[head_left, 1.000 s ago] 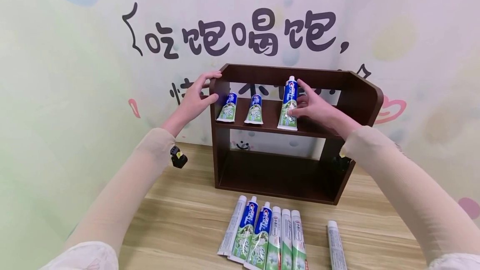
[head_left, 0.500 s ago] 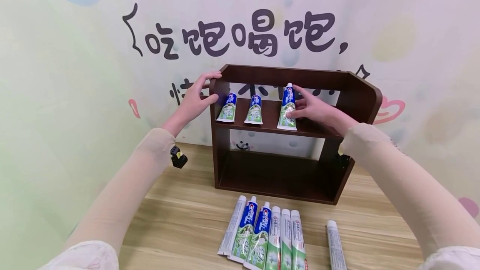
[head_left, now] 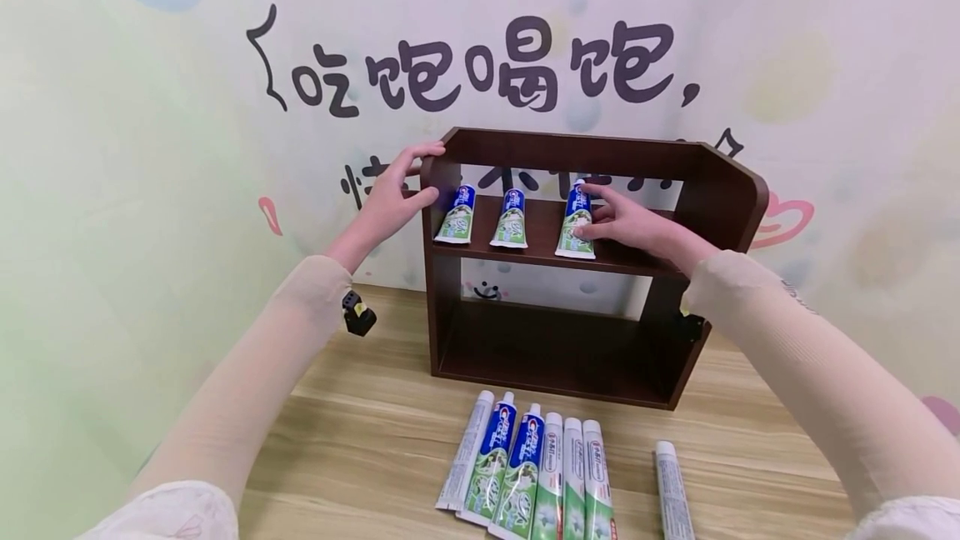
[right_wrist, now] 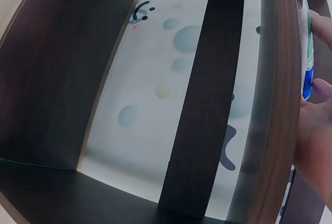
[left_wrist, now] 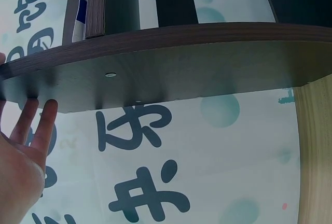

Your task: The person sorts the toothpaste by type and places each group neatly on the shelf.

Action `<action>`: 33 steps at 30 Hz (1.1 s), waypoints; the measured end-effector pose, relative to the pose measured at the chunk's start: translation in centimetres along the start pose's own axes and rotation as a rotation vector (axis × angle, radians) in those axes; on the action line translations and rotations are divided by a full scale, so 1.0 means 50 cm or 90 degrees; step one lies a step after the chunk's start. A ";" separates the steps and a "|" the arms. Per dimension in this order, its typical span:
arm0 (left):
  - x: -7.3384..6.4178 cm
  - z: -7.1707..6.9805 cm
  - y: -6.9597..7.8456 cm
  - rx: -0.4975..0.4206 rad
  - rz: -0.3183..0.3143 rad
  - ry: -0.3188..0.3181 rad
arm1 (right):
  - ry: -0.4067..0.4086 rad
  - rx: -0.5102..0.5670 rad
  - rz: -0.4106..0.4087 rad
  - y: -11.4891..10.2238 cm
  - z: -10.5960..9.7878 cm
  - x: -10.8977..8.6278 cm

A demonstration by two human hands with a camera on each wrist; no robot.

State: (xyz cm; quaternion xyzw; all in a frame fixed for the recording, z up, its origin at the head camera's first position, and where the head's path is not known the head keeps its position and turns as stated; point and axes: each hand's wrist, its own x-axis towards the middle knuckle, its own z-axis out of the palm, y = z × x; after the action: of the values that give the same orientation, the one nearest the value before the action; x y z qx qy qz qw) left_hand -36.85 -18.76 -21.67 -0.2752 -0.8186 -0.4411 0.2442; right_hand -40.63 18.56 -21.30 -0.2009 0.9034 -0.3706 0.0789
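A dark brown two-tier shelf (head_left: 555,348) stands on the table. My left hand (head_left: 388,205) grips its left side panel near the top, with the thumb at the front edge and fingertips (left_wrist: 49,107) against the outer face. On the upper tier lie two blue, white and green toothpaste tubes, a left tube (head_left: 455,217) and a middle tube (head_left: 512,219), flat ends forward. To their right, my right hand (head_left: 633,223) holds a third toothpaste tube (head_left: 576,227), thumb on its front and a finger by the cap. The tube's flat end is at the tier's front edge.
Several toothpaste tubes lie in a row on the wooden table (head_left: 360,440) before the shelf, including a blue-green tube (head_left: 489,461) and a white-green tube (head_left: 573,473). A single tube (head_left: 673,490) lies apart at right. A printed wall (head_left: 187,190) stands behind.
The right hand's tube has tilted back and its cap end has sunk lower, the flat end staying near the tier's front edge. My left hand has stayed on the shelf.
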 end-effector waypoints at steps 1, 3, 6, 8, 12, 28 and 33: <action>-0.001 0.000 0.004 -0.002 -0.002 0.000 | -0.001 -0.005 0.001 0.001 0.000 -0.001; -0.006 -0.001 0.021 -0.005 -0.006 -0.002 | -0.005 -0.009 0.003 0.002 0.000 -0.002; -0.013 -0.004 0.044 -0.003 -0.008 -0.006 | -0.011 -0.019 0.002 0.003 -0.001 -0.001; -0.017 -0.005 0.054 -0.001 -0.010 -0.009 | -0.017 -0.025 0.002 0.003 -0.002 0.001; -0.009 -0.001 0.031 -0.004 -0.005 -0.003 | -0.030 -0.028 0.005 0.000 -0.002 0.000; -0.001 0.003 -0.004 0.003 0.004 0.005 | -0.033 -0.038 0.000 0.002 0.004 0.000; 0.000 0.002 0.000 0.003 0.002 0.008 | -0.028 -0.042 0.005 0.001 0.003 0.000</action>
State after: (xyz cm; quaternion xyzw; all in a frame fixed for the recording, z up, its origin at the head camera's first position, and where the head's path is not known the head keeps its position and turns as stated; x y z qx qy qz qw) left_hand -36.87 -18.67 -21.75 -0.2731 -0.8177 -0.4403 0.2509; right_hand -40.60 18.48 -21.46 -0.2079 0.9140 -0.3356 0.0933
